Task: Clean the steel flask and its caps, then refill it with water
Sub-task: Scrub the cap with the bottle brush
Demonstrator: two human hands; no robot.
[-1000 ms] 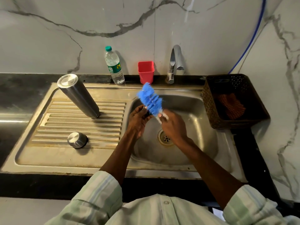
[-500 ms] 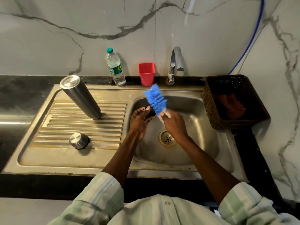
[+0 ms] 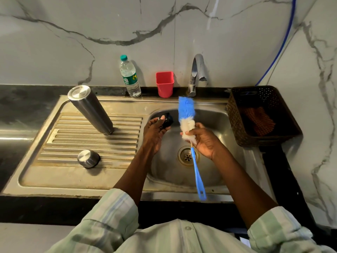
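We see the steel flask [image 3: 91,110] standing inverted on the drainboard, its steel cap [image 3: 88,158] nearby. A black inner cap [image 3: 168,119] is held over the basin beside the blue-and-white bottle brush [image 3: 187,117].

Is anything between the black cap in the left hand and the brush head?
Nothing visible. The black cap in the left hand and the brush in the right hand are apart, with open air over the sink between.

White marble-look wall tiles [image 3: 73,42] with grey veins behind, black stone countertop [image 3: 21,106] below, thin blue hose [image 3: 279,52] running down the right corner, soft glare on 1 tile.
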